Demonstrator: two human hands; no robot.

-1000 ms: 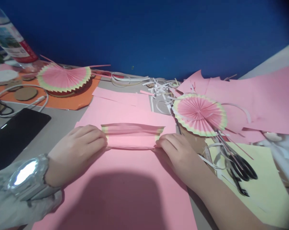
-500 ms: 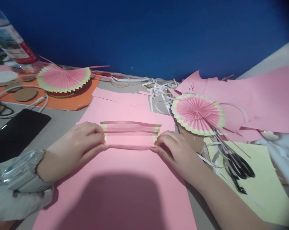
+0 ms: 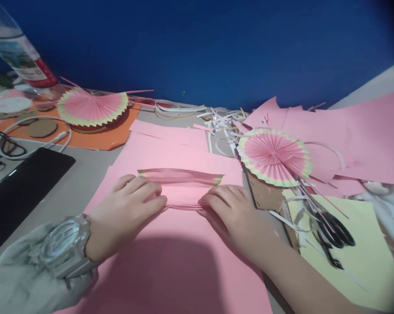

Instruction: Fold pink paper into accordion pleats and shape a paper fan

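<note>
Strip: the pleated pink strip (image 3: 180, 189) is lying at the dial's centre, its near edge gathering in thin layers and its far edge lifting slightly.
Left hand: at 8 o'clock, the left hand (image 3: 128, 209) is pinching the near fold, fingers curling over it.
Right hand: at 4 o'clock, the right hand (image 3: 239, 216) is gripping the same fold with bent fingers.
Fold: if the hands are pressing unevenly, the layers could skew, leaving one end thicker.
Far edge: it is standing free toward 12 o'clock, so the pleats there could be springing open should either pinch slacken.
Sheet: the pink sheet (image 3: 171, 270) is lying beneath the strip; loose paper under pressing fingers could slide and spoil the crease.
Watch: at 8 o'clock, the watch (image 3: 62, 246) is riding low on the wrist and could catch the sheet's edge.
Scissors: these (image 3: 342, 235) are resting around 4 o'clock, beyond the right forearm; a wide elbow swing could be knocking them.
Fan: toward 2 o'clock, the fan (image 3: 273, 152) is sitting near enough to be crushed by a careless reach.
</note>
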